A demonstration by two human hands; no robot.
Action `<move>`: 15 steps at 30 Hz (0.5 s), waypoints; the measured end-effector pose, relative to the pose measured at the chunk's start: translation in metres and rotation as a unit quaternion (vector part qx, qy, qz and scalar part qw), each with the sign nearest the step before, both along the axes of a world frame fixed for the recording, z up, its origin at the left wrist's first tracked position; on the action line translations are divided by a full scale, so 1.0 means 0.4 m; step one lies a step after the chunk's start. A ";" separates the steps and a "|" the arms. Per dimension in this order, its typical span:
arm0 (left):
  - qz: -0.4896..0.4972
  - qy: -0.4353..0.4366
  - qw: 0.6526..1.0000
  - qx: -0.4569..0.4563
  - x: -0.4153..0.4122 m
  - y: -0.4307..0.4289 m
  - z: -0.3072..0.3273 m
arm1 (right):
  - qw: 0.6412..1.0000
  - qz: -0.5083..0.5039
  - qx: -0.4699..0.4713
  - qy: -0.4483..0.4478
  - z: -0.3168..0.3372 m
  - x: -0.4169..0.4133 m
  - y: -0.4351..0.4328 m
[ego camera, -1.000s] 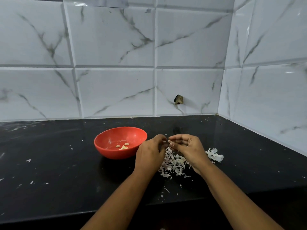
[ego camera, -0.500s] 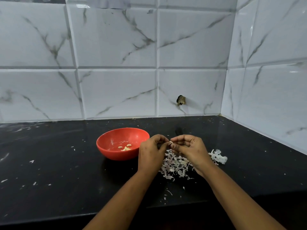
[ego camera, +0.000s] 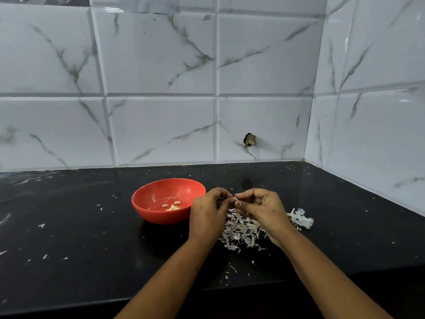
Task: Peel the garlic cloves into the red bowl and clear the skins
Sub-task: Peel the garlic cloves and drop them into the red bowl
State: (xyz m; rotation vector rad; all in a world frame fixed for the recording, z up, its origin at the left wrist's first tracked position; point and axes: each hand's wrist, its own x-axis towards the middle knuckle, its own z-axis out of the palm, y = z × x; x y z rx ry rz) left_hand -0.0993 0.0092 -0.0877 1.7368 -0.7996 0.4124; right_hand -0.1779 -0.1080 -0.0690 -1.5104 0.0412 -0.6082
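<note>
1. Between curled fingertips, left hand [ego camera: 207, 216] and right hand [ego camera: 265, 210] are pinching one pale garlic clove [ego camera: 234, 199], largely hidden.
2. Beneath them papery skins [ego camera: 241, 230] are lying; leftward, the smooth round red bowl [ego camera: 161, 216] is sitting.

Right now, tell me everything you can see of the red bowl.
The red bowl is round, shallow, matte and plastic-looking, with whitish smears on its inner wall. It stands upright on the black counter, left of the skin pile. A few pale peeled cloves lie at its bottom. The left hand overlaps its right edge in view; contact cannot be told.
</note>
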 end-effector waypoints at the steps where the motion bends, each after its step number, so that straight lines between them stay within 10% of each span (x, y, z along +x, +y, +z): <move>1: -0.003 -0.005 1.000 0.003 0.001 0.001 0.000 | 1.000 0.002 0.002 0.001 0.000 0.000 0.000; 15: -0.063 -0.049 0.994 0.076 0.019 -0.002 -0.012 | 0.998 0.038 0.032 0.026 -0.002 -0.003 -0.006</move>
